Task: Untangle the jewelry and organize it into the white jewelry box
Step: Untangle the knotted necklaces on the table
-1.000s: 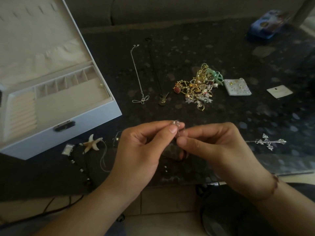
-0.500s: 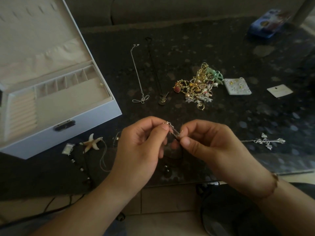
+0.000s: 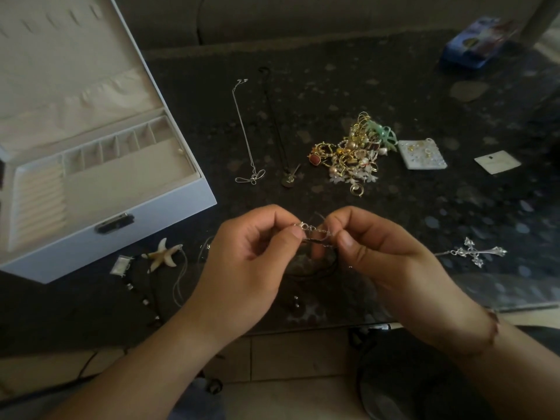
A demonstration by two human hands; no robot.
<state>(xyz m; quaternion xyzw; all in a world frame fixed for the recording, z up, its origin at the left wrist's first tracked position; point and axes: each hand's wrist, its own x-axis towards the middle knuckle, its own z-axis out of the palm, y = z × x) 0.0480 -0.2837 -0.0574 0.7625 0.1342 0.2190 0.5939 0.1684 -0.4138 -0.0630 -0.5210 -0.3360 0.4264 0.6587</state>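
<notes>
My left hand [image 3: 245,262] and my right hand [image 3: 385,256] pinch the two ends of a thin silver clasp chain [image 3: 315,229] stretched between thumbs and forefingers, above the dark table. A black cord [image 3: 315,241] runs just under it and loops down behind my fingers. A tangled pile of gold and pearl jewelry [image 3: 348,159] lies beyond my hands. The white jewelry box [image 3: 169,207] stands open at the left, its tray compartments bare except for a small pearl piece [image 3: 181,151].
A silver necklace [image 3: 244,131] and a dark cord pendant [image 3: 286,177] lie stretched out. A starfish pendant [image 3: 162,254] and a beaded cord [image 3: 142,295] sit at front left, a silver cross [image 3: 478,252] at right, an earring card [image 3: 421,154], a white card [image 3: 497,161], a blue box [image 3: 475,43].
My hands have drawn slightly apart, pulling the silver chain out straight between them; one second ago the fingertips were almost touching around it.
</notes>
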